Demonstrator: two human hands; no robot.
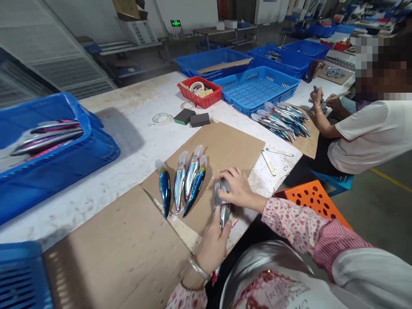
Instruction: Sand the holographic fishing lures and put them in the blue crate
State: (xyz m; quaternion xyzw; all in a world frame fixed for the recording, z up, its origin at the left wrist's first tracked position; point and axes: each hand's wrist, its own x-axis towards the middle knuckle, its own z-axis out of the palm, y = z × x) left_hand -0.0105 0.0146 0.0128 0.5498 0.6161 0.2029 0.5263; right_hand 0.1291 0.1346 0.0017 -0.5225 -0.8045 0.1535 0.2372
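My left hand (212, 240), with a bangle at the wrist, is closed around a silvery fishing lure (224, 216) near the table's front edge. My right hand (236, 189) grips a worn grey block (217, 195), which looks like a sanding sponge, and presses it over the lure's far end. That end of the lure is hidden under the block and fingers. To the left of my hands, several blue and silver fishing lures (178, 186) with clear lips lie side by side on a cardboard sheet (222, 141).
A blue crate (96, 141) with more lures stands at the left. Two dark sanding blocks (192, 118), a tape roll (162, 118) and a red tray (209, 101) lie beyond the cardboard. At the right, a co-worker (370, 128) sits by a lure pile (283, 120).
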